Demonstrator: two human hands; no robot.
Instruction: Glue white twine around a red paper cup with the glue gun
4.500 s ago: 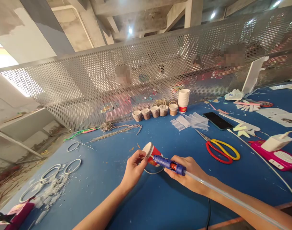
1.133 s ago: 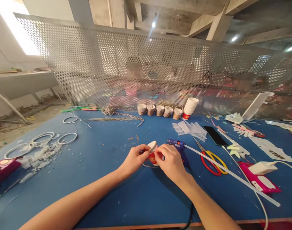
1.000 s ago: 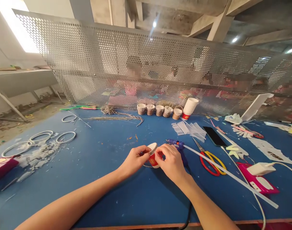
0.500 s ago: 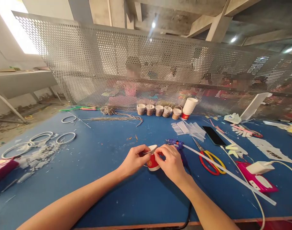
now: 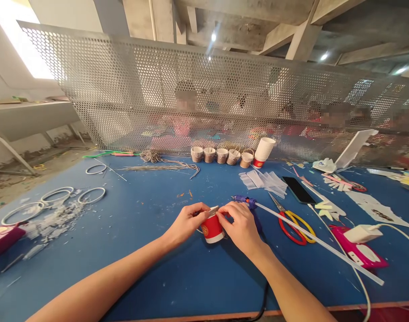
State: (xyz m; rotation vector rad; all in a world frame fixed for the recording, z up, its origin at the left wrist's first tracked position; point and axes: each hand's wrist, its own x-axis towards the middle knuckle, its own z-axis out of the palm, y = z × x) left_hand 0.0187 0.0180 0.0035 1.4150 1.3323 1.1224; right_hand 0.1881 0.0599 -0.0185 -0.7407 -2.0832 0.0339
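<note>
A red and white paper cup (image 5: 213, 230) is held between my two hands over the blue table, its rim tilted away from me. My left hand (image 5: 187, 222) pinches the rim on the left side. On the right side, the fingers of my right hand (image 5: 238, 223) are closed on the rim. Whether a thin cord lies at the rim under my fingers I cannot make out. Just beyond my right hand lies a purple glue gun (image 5: 246, 201) with a long clear glue stick (image 5: 318, 241) sticking out of its back.
Scissors (image 5: 293, 223), a phone (image 5: 298, 190) and clear plastic strips (image 5: 264, 181) lie to the right. Several wrapped cups (image 5: 222, 155) and a stack of paper cups (image 5: 263, 151) stand along the perforated metal screen (image 5: 124, 98). Cord (image 5: 157, 166), white rings (image 5: 92, 195) and scraps (image 5: 58, 219) lie left.
The cup has tipped so that more of its red side faces me, and its opening shows less. Both hands keep their hold on the rim.
</note>
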